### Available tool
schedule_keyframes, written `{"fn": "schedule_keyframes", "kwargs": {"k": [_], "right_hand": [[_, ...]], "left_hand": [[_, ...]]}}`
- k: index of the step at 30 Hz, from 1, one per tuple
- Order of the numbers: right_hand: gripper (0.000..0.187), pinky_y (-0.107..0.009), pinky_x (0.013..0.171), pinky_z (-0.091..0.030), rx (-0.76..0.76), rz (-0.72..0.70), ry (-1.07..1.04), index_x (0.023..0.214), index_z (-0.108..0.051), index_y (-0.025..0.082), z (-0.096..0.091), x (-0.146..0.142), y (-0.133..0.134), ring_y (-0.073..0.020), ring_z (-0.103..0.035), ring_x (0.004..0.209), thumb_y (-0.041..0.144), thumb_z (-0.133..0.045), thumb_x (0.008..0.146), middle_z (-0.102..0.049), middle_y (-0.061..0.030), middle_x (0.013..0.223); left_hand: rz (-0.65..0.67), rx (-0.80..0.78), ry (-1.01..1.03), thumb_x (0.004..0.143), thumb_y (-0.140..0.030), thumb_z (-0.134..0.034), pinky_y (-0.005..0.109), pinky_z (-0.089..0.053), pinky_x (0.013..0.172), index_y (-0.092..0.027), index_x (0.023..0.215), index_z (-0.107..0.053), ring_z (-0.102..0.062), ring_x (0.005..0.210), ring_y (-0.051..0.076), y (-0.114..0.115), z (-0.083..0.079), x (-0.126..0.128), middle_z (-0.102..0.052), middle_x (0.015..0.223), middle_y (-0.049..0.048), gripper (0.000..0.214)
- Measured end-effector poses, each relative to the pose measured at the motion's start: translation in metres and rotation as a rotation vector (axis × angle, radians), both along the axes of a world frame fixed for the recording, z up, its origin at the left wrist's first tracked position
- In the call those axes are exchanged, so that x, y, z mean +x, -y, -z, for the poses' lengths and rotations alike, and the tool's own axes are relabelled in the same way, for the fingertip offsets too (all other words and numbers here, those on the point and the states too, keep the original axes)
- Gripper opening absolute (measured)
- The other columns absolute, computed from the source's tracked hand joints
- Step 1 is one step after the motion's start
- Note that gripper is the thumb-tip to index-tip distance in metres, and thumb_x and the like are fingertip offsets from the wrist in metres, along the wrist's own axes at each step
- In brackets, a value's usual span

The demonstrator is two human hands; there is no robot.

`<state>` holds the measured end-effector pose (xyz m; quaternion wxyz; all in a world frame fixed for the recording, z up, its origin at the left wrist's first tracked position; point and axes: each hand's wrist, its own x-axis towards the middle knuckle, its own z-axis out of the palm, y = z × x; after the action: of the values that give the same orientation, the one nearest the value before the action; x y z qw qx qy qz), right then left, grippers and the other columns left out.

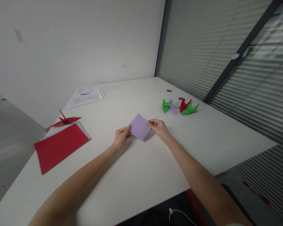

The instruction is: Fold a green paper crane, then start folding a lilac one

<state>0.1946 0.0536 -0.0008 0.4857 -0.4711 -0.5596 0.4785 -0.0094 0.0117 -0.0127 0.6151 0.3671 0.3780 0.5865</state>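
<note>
A small purple origami paper (139, 126), diamond-shaped in view, is held up just over the white table by both hands. My left hand (121, 137) pinches its left corner between thumb and fingers. At the opposite corner, my right hand (159, 128) grips it the same way, thumb on top. The fingers behind the paper are partly hidden. How many layers the paper has, I cannot tell.
Folded paper cranes, among them a green one (190, 109) and a purple one (174, 107), stand at the right. To the left lie stacked coloured sheets (62, 147) and a red crane (65, 120). Printed papers (86, 99) rest farther back on the table (122, 188).
</note>
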Motion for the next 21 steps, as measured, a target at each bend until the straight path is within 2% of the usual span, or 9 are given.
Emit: {"fn": "schedule_keyframes", "kwargs": {"k": [5,10,13,17,21], "right_hand": [[0.04,-0.027,0.06,-0.044,-0.059,0.043,-0.029,0.077,-0.069,0.016,-0.0044,0.0008,0.0015,-0.0126,-0.055,0.061,0.048,-0.077,0.056,-0.066,-0.0028,0.067],[0.034,-0.026,0.057,-0.041,-0.018,0.083,-0.069,0.071,-0.068,0.016,-0.0049,0.0005,0.0007,-0.0115,-0.052,0.057,0.045,-0.078,0.055,-0.063,-0.0006,0.061],[0.031,-0.026,0.057,-0.04,0.03,0.138,-0.098,0.07,-0.069,0.017,-0.0056,0.0018,-0.0005,-0.0119,-0.052,0.058,0.044,-0.077,0.056,-0.063,-0.0005,0.062],[0.03,-0.027,0.06,-0.041,0.058,0.197,-0.135,0.073,-0.069,0.017,-0.006,0.0039,-0.0023,-0.013,-0.054,0.062,0.043,-0.076,0.059,-0.064,-0.0013,0.066],[0.031,-0.027,0.061,-0.042,0.046,0.209,-0.168,0.074,-0.069,0.017,-0.0049,0.0044,-0.004,-0.0136,-0.055,0.063,0.042,-0.077,0.057,-0.065,-0.0017,0.068]], "left_hand": [[-0.032,-0.013,0.039,0.062,-0.046,-0.08,0.035,-0.055,0.073,-0.008,0.077,-0.071,-0.064,0.071,0.017,-0.0022,0.0019,-0.0004,-0.069,0.08,0.0089,0.042],[0.012,0.015,0.008,0.067,-0.047,-0.078,0.035,-0.055,0.073,-0.009,0.076,-0.072,-0.063,0.071,0.017,-0.001,0.0026,-0.0011,-0.07,0.082,0.01,0.039],[0.039,0.039,-0.139,0.067,-0.047,-0.077,0.031,-0.053,0.067,-0.01,0.078,-0.074,-0.063,0.069,0.016,0.0005,0.0028,-0.001,-0.071,0.079,0.0101,0.039],[0.103,0.083,-0.382,0.067,-0.051,-0.076,0.027,-0.047,0.056,-0.01,0.071,-0.073,-0.059,0.054,0.014,0.002,0.0044,-0.0002,-0.067,0.061,0.0088,0.041],[0.155,0.118,-0.424,0.069,-0.053,-0.073,0.027,-0.045,0.056,-0.01,0.069,-0.072,-0.057,0.053,0.013,0.0038,0.0042,0.0005,-0.067,0.06,0.0086,0.042]]}}
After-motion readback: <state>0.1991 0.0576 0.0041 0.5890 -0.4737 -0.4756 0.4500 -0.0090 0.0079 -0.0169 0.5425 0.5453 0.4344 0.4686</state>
